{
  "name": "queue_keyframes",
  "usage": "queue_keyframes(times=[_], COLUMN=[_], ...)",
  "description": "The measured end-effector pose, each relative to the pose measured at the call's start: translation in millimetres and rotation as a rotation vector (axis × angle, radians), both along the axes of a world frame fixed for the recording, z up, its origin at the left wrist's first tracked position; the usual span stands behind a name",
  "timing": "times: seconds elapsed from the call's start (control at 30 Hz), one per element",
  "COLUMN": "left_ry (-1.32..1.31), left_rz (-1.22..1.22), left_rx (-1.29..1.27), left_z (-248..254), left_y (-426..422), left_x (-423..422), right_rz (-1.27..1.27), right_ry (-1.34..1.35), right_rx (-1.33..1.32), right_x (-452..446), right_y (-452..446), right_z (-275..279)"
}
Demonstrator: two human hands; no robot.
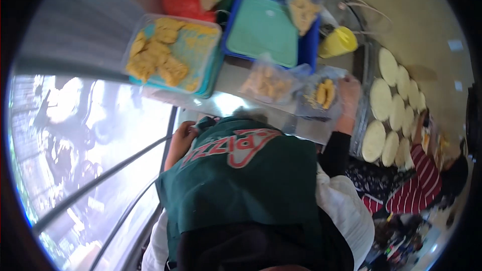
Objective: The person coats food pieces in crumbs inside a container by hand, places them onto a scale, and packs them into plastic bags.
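Observation:
My left hand (pixel 187 133) is at the left edge of the green apron (pixel 241 180) I wear, its fingers curled against the green cloth. My right hand (pixel 349 93), in a thin clear glove, is at the right edge of an opened plastic bag (pixel 306 103) on the counter and appears to grip it. On that bag lie a few yellow, finger-shaped pieces (pixel 325 94) among pale crumbs. To its left, another clear bag (pixel 268 83) holds several light-coloured pieces. The picture is blurred, so the fingertips show poorly.
A clear tub (pixel 213 62) with yellow dough-like lumps (pixel 160 52) stands at the left. Behind is a blue crate (pixel 236 17) with a green lid (pixel 263 27). A yellow cup (pixel 341 42) lies tilted. Several pale discs (pixel 380 99) rest on a griddle-like surface at right, near another person (pixel 416 183).

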State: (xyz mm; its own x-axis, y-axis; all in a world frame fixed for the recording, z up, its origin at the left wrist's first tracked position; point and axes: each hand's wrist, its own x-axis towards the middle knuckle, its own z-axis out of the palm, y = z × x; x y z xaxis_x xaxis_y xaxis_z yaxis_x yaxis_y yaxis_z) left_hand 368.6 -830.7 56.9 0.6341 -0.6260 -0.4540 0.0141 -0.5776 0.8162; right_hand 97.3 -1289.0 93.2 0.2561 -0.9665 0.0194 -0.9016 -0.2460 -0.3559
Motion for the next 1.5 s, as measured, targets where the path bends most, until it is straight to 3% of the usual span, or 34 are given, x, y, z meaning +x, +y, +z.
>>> queue_keyframes(times=[0.13,0.23,0.3,0.4,0.57,0.77,0.87,0.97,1.17,1.27,1.37,1.47,1.5], left_ry=[0.081,0.051,0.040,0.043,0.039,0.042,0.002,-0.028,-0.080,-0.025,-0.021,-0.076,-0.110], left_rz=[0.047,0.040,0.064,0.107,0.160,0.156,0.143,0.126,0.091,0.124,0.150,0.220,0.226], left_rx=[-0.074,-0.070,-0.059,-0.077,-0.103,-0.079,-0.058,-0.075,-0.074,-0.098,-0.122,-0.145,-0.126], left_z=[-13,-21,-22,-22,-28,-34,-19,-25,-31,-36,-36,-52,-45], left_y=[19,35,44,57,79,90,84,83,86,92,99,111,113], left_x=[9,16,17,21,26,35,45,55,70,73,75,75,75], right_rz=[0.200,0.598,0.815,1.063,1.025,1.033,1.063,1.157,1.063,1.146,1.266,1.344,1.347], right_ry=[-0.669,-0.882,-0.861,-0.262,-0.027,0.078,0.116,0.196,0.317,-0.075,-0.329,0.151,0.156], right_rx=[-0.082,0.088,0.274,0.314,0.223,0.506,0.507,0.466,0.132,-0.157,-0.149,-0.035,0.022], right_x=[105,201,260,329,372,384,385,384,388,409,448,489,496], right_y=[49,105,145,199,244,230,222,216,203,216,246,278,284], right_z=[81,100,80,56,4,19,27,47,38,32,36,40,29])
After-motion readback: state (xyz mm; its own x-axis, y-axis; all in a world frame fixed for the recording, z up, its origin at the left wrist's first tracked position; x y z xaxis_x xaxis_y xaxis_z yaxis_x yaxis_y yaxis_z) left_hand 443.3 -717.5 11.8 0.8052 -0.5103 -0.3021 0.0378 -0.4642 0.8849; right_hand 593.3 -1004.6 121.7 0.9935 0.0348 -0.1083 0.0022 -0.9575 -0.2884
